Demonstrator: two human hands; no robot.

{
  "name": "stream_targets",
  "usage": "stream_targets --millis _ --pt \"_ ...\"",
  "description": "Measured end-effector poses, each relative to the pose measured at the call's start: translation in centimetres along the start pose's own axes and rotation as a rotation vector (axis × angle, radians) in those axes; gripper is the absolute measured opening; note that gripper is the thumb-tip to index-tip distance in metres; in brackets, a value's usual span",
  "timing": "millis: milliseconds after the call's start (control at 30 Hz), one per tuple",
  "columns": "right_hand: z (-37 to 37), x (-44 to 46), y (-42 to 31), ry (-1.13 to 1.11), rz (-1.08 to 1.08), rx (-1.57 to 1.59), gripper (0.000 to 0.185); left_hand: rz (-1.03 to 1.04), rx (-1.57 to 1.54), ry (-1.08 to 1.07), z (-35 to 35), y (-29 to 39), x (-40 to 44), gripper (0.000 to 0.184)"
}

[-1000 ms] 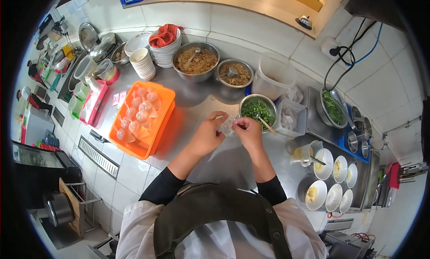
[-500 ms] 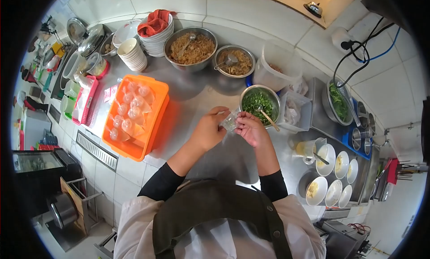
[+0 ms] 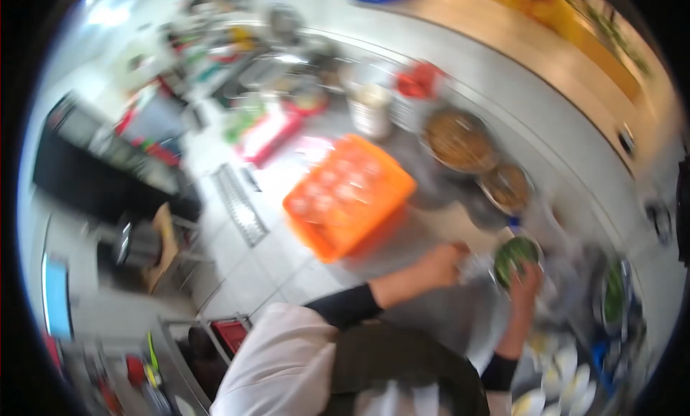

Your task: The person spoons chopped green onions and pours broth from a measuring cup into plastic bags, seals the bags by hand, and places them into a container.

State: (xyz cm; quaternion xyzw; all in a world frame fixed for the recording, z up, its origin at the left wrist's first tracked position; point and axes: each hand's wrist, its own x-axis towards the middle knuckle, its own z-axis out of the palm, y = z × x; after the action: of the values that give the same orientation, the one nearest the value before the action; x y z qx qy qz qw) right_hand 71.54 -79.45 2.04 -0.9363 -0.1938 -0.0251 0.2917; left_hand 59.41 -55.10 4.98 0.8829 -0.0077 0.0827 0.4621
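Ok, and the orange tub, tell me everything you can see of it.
The orange tub looks like plastic: four-sided, open-topped, with rounded corners. It stands upright near the edge of the metallic-looking worktop, set at an angle in the view. Inside lie several rounded, clear-wrapped bundles, too blurred to identify. The left hand is the nearer one, not touching it.

Motion blur covers the frame. Right of centre, the left hand (image 3: pixel 444 265) grips a blurred clear plastic bag (image 3: pixel 471 269) over the metal worktop (image 3: pixel 456 312); the right hand (image 3: pixel 529 278) is at a bowl (image 3: pixel 494 271) of greens (image 3: pixel 512 256), contact unclear. An orange crate (image 3: pixel 384 213) sits near centre, white bowls (image 3: pixel 567 360) lower right.
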Motion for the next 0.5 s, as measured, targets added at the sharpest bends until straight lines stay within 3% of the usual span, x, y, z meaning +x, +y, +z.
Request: stream_targets --millis 33,67,167,267,300,367,400,433,500 --pt "1.0 0.6 2.8 -0.058 0.033 -0.27 0.037 -0.035 -0.046 0.0 -0.2 -1.2 -0.2 0.046" --pt "2.5 1.9 5.0 -0.19 0.299 -0.413 0.034 -0.056 -0.029 0.016 -0.6 -1.5 -0.5 0.045" --pt "2.4 1.2 2.9 -0.095 0.297 -0.548 0.027 -0.09 -0.007 0.051 -2.9 -1.9 -0.9 0.041" --pt "1.5 0.5 2.7 -0.125 0.156 -0.62 0.022 -0.083 0.005 0.099 -2.4 -1.8 -1.0 0.036" --pt "0.8 0.5 1.9 -0.194 0.196 -0.566 0.019 -0.074 0.01 0.113 -2.4 -2.0 -1.1 0.034" --pt "1.6 0.0 4.6 -0.044 0.134 -0.39 0.015 -0.189 0.008 0.105 -3.2 0.3 -1.0 0.034" --pt "2.7 0.4 7.5 -0.024 0.135 -0.203 0.024 -0.193 0.024 0.111 -3.5 0.6 -1.1 0.035" --pt "1.3 0.4 5.1 -0.031 0.169 -0.046 0.022 -0.187 0.024 0.103 -3.4 0.8 -0.9 0.037" --pt "1.8 0.5 7.3 -0.036 0.152 0.125 0.019 -0.154 0.196 0.15 -1.4 -0.2 -0.4 0.038"
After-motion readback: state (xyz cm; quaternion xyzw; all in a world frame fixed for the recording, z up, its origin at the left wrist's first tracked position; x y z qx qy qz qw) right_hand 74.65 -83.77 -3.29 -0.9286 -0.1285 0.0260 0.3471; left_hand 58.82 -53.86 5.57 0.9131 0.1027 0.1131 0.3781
